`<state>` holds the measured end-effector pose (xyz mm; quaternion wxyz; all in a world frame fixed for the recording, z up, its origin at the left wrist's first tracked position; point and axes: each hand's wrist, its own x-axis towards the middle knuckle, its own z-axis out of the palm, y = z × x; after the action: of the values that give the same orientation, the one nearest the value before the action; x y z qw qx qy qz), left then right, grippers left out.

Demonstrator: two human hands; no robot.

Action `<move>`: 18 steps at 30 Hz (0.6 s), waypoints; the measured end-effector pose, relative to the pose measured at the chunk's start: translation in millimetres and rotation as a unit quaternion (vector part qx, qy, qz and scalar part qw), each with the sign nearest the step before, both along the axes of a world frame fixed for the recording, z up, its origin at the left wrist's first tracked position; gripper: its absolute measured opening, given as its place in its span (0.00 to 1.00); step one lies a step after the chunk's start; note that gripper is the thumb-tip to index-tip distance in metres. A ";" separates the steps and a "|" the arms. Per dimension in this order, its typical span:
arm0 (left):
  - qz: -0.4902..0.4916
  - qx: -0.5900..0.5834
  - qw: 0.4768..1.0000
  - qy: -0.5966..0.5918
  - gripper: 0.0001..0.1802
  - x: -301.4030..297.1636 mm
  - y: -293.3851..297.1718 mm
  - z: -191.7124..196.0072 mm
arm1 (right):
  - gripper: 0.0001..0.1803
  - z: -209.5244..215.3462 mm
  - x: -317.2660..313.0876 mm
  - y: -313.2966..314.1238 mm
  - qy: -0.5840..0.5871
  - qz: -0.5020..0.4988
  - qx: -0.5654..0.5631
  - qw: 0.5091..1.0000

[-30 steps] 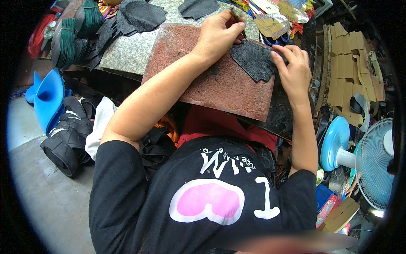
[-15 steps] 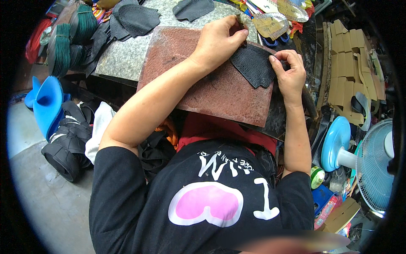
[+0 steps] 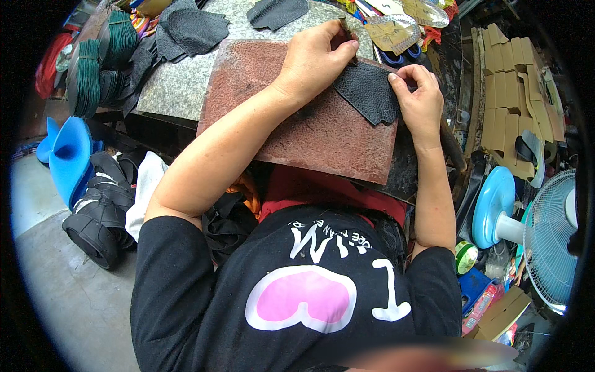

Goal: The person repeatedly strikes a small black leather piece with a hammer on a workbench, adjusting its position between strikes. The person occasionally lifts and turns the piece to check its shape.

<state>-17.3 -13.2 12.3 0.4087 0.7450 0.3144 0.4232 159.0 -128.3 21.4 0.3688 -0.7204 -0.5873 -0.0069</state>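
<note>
My left hand [image 3: 313,57] is closed around a slim, dark, upright tool [image 3: 343,26]. Most of that tool is hidden by the fingers, and its kind cannot be made out. Below the tool lies a cut piece of black grained leather [image 3: 370,94], flat near the far right corner of a reddish-brown board [image 3: 297,139]. The leather's far left end is covered by my left hand. With thumb and bent fingers, my right hand [image 3: 421,102] pinches the leather's right edge.
Black leather pieces [image 3: 192,31] lie on the speckled stone top [image 3: 167,90], beside bundles of dark green cord [image 3: 85,77]. Yellowish sole-shaped templates [image 3: 393,34] and blue-handled scissors [image 3: 403,57] are at the far right. A blue stool [image 3: 493,208] and a fan [image 3: 551,239] stand right.
The whole view has shifted slightly, so the board and both hands sit a little further left. Both hands keep their grips, and the leather stays in nearly the same place on the board.
</note>
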 end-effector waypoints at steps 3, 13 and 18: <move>-0.001 -0.006 1.000 -0.008 0.13 0.1 -1.3 1.3 | 0.10 -1.0 -1.7 0.3 -0.002 0.005 0.011 1.000; -0.069 -0.060 0.995 -0.048 0.10 1.9 -11.3 13.3 | 0.09 -2.6 -1.5 -2.0 -0.009 0.025 0.042 0.999; -0.085 -0.104 0.991 -0.012 0.10 0.6 -8.8 11.8 | 0.08 -6.9 1.3 -4.7 0.030 0.043 0.079 0.996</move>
<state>-16.6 -21.9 24.1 0.5223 0.7170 0.2877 0.3609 160.3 -133.0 14.5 0.4418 -0.6632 -0.6039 -0.0163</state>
